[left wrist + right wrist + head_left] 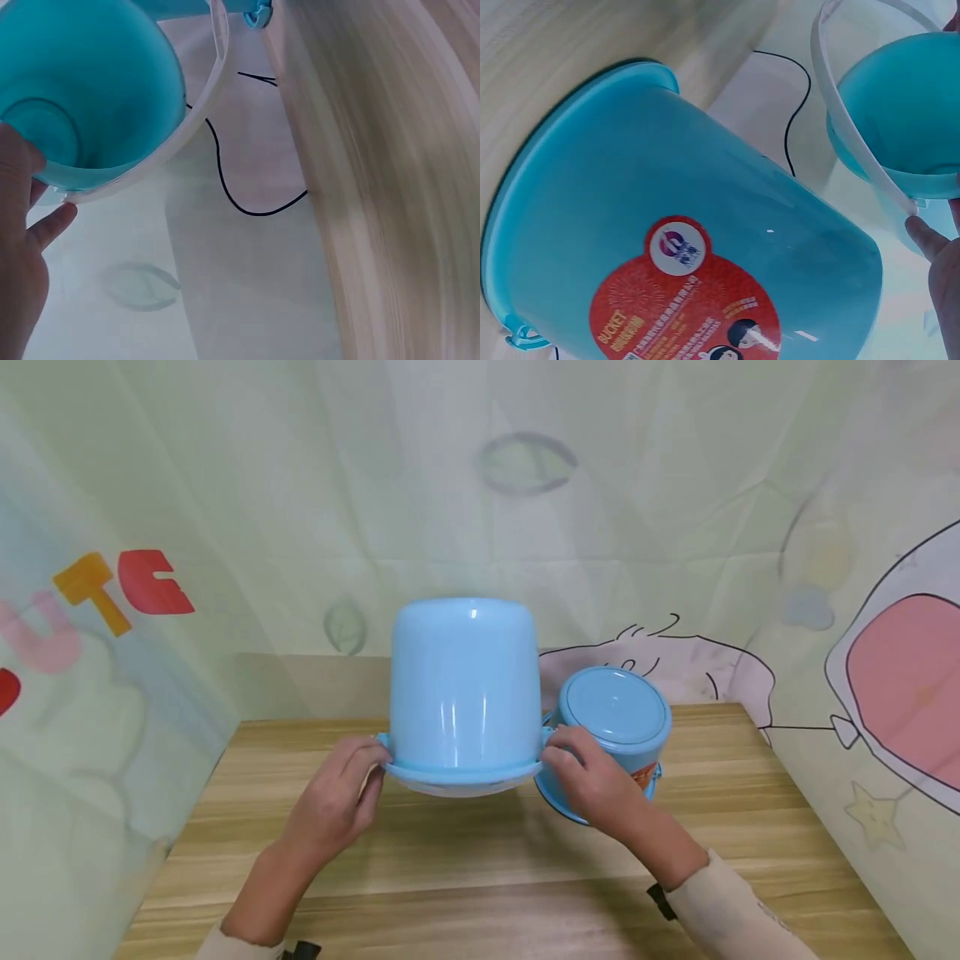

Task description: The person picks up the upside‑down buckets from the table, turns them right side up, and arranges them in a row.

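Note:
A light blue plastic bucket [465,685] is held upside down above the table, mouth facing down. My left hand [333,797] grips its rim at the left ear, and my right hand [600,781] grips it at the right ear. In the left wrist view the bucket's hollow inside [112,75] shows, along with its whitish carrying handle [202,105] following the rim. A second blue bucket [615,710] stands upside down on the table, partly behind my right hand. Its red label [690,300] reads "BUCKET" in the right wrist view.
The wood-grain table [465,893] reaches back to a pale printed curtain [420,510]. That curtain also hangs at both sides, bearing colored letters and cartoon drawings. The second bucket sits close to the right of the held one.

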`<state>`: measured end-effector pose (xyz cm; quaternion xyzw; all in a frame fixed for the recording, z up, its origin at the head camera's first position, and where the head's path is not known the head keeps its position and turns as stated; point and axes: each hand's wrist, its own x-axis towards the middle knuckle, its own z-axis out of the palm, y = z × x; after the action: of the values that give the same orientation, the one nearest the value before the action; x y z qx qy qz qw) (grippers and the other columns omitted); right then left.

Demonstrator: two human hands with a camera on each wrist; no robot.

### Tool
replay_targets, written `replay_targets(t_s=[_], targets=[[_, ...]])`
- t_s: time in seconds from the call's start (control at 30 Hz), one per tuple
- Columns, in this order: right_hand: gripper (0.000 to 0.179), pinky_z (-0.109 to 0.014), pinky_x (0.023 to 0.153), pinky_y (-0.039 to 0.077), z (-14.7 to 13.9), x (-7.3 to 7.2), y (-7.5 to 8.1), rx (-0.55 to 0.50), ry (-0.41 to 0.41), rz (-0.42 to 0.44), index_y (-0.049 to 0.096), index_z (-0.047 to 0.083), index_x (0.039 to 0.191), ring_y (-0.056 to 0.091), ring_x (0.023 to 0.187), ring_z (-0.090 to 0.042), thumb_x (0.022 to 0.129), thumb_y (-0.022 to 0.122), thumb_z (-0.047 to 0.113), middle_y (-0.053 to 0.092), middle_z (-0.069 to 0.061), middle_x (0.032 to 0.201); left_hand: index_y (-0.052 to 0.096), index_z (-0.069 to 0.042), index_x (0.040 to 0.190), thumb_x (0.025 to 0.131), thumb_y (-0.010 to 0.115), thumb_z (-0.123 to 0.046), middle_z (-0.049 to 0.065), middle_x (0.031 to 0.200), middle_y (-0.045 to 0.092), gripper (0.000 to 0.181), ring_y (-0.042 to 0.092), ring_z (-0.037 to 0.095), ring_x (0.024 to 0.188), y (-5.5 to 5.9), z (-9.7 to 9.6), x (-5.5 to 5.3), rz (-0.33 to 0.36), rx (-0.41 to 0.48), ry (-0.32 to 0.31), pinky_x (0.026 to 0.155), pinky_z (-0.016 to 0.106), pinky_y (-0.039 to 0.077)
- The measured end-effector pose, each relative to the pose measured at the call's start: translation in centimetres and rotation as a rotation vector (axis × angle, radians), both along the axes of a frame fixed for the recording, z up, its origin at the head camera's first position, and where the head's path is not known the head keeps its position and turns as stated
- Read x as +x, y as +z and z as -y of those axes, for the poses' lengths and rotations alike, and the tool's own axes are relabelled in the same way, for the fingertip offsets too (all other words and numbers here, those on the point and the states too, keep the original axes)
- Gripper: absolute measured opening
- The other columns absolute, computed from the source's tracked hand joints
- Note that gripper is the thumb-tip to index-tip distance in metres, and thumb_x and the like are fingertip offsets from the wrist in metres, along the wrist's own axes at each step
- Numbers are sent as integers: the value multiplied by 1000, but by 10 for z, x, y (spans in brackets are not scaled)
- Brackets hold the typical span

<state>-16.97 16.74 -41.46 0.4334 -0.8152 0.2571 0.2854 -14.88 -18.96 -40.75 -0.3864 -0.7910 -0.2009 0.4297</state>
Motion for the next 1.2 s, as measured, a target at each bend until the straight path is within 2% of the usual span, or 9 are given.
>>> replay_targets(t_s=[0.1, 0.17, 0.27, 0.53, 0.77, 0.9, 1.0, 1.13, 1.2], targets=[[24, -39, 84, 55, 1, -4, 3, 42, 26, -179, 52, -1, 119, 53, 102, -24, 113, 35, 15, 55, -16, 113, 62, 8, 105, 110, 43, -13, 17, 103, 65, 29, 66, 28, 93, 3, 1, -2, -9, 6, -12, 85, 34, 57], [22, -36, 82, 57, 2, -5, 5, 32, 26, -234, 52, -1, 120, 55, 101, -25, 112, 38, 14, 56, -17, 113, 61, 9, 106, 110, 43, -12, 18, 102, 64, 28, 66, 29, 93, 5, 1, -2, -13, 14, -19, 84, 36, 56], [21, -36, 80, 59, 4, -6, 6, 16, 20, -263, 52, -2, 122, 56, 102, -26, 111, 41, 13, 57, -18, 113, 60, 11, 107, 110, 44, -12, 20, 102, 64, 28, 66, 31, 93, 7, 0, -2, -17, 25, -25, 85, 36, 56], [27, -35, 78, 61, 5, -5, 8, 20, -53, -265, 48, 0, 127, 56, 101, -25, 113, 38, 20, 55, -19, 114, 59, 13, 109, 110, 45, -12, 21, 102, 63, 28, 65, 31, 93, 11, -4, 0, -11, 35, -26, 83, 36, 57], [32, -40, 79, 64, 4, -7, 15, 26, -74, -224, 47, -1, 130, 59, 103, -27, 113, 34, 22, 54, -20, 118, 58, 13, 110, 110, 45, -12, 21, 102, 63, 29, 65, 30, 92, 15, -6, -1, -2, 53, -13, 84, 36, 57], [31, -42, 79, 64, 3, -8, 19, 3, -79, -215, 52, -3, 128, 65, 100, -30, 111, 40, 20, 57, -20, 115, 59, 14, 112, 109, 46, -11, 22, 103, 63, 28, 65, 31, 93, 17, -8, -2, -4, 68, -16, 85, 36, 57], [28, -42, 79, 64, 3, -8, 22, 5, -88, -184, 54, -2, 130, 68, 99, -32, 103, 60, 5, 58, -20, 115, 59, 14, 115, 110, 46, -13, 22, 105, 63, 30, 66, 31, 93, 19, -9, -2, 2, 78, -9, 84, 38, 57], [56, -41, 79, 64, 4, -6, 25, -2, -88, -118, 54, -2, 132, 69, 100, -31, 82, 78, -11, 58, -19, 116, 60, 13, 118, 110, 47, -15, 21, 107, 64, 32, 67, 30, 93, 22, -8, -2, 15, 90, -9, 83, 38, 58], [60, -41, 80, 64, 5, -6, 27, -14, -83, -88, 54, -2, 133, 68, 100, -31, 80, 79, -12, 58, -18, 117, 61, 13, 119, 109, 48, -16, 22, 107, 64, 33, 67, 30, 92, 23, -7, -2, 21, 99, -18, 81, 38, 58]])
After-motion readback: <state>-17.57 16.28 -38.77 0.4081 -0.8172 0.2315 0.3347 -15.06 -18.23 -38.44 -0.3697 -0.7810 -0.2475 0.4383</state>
